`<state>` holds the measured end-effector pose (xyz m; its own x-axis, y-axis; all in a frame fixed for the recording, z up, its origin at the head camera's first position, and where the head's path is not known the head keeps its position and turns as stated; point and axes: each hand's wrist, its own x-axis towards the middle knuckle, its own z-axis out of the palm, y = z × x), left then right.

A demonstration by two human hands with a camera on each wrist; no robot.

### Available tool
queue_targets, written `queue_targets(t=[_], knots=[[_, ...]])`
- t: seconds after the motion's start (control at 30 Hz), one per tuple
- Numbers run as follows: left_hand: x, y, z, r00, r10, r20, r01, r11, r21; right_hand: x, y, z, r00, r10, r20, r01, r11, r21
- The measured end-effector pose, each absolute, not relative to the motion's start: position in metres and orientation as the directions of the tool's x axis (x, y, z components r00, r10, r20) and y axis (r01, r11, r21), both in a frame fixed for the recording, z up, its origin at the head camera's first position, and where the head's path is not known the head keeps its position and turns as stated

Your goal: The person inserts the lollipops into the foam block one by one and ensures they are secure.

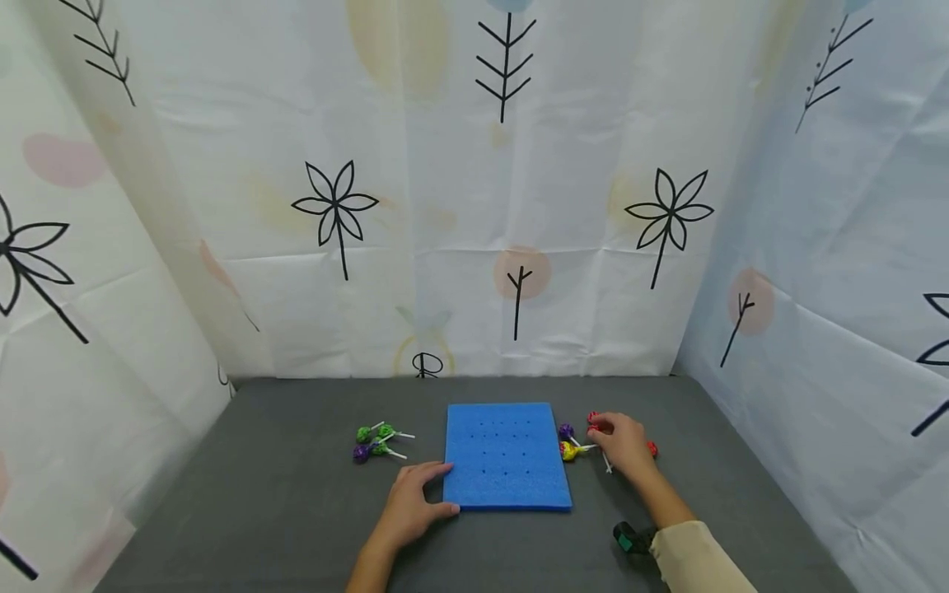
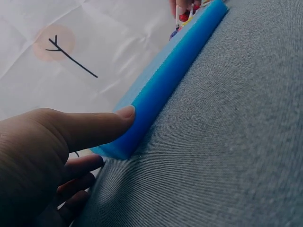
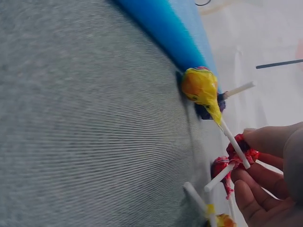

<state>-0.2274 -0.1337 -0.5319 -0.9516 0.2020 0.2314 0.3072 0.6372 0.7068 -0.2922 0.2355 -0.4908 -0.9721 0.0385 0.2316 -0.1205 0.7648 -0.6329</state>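
A blue foam board (image 1: pixel 507 490) with rows of small holes lies flat on the grey table. At its near left corner my left hand (image 1: pixel 409 504) touches it, the straight thumb (image 2: pixel 102 126) against the front edge and the other fingers by the left side. Right of the board, my right hand (image 1: pixel 626 445) pinches a red-wrapped lollipop (image 3: pixel 236 145) between thumb and fingers. Another red lollipop (image 3: pixel 220 168) is close under those fingers. Between hand and board lie a yellow lollipop (image 1: pixel 568 451) and a purple lollipop (image 1: pixel 567 431).
Left of the board, green lollipops (image 1: pixel 364 435) and a purple lollipop (image 1: pixel 361 453) lie in a small group. One more red lollipop (image 1: pixel 652 449) shows beyond the right wrist. A dark object with a green patch (image 1: pixel 626 538) is beside the right sleeve. Patterned curtains (image 1: pixel 445 206) surround the table.
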Motion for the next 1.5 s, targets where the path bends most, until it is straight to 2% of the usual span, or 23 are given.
queue_targets(t=[0.47,0.7,0.93,1.23,1.5], knots=[[-0.226,-0.134,-0.531,-0.955,0.195,0.223,0.296,0.650,0.700,-0.303,0.236,-0.484,-0.943,0.082,0.322,-0.154,0.750,-0.643],[-0.228,-0.133,-0.534,-0.947,0.210,0.243,0.321,0.647,0.692,-0.304,0.238,-0.482,-0.887,0.163,0.431,-0.201,0.704,-0.681],[-0.227,-0.133,-0.534,-0.950,0.201,0.237,0.310,0.652,0.692,-0.305,0.226,-0.472,-0.845,0.228,0.484,-0.222,0.674,-0.705],[-0.225,-0.134,-0.533,-0.954,0.197,0.227,0.301,0.654,0.694,-0.312,0.213,-0.458,-0.826,0.237,0.512,-0.266,0.637,-0.724],[-0.226,-0.134,-0.533,-0.957,0.189,0.218,0.288,0.657,0.696,-0.318,0.200,-0.443,-0.827,0.189,0.530,-0.323,0.611,-0.722]])
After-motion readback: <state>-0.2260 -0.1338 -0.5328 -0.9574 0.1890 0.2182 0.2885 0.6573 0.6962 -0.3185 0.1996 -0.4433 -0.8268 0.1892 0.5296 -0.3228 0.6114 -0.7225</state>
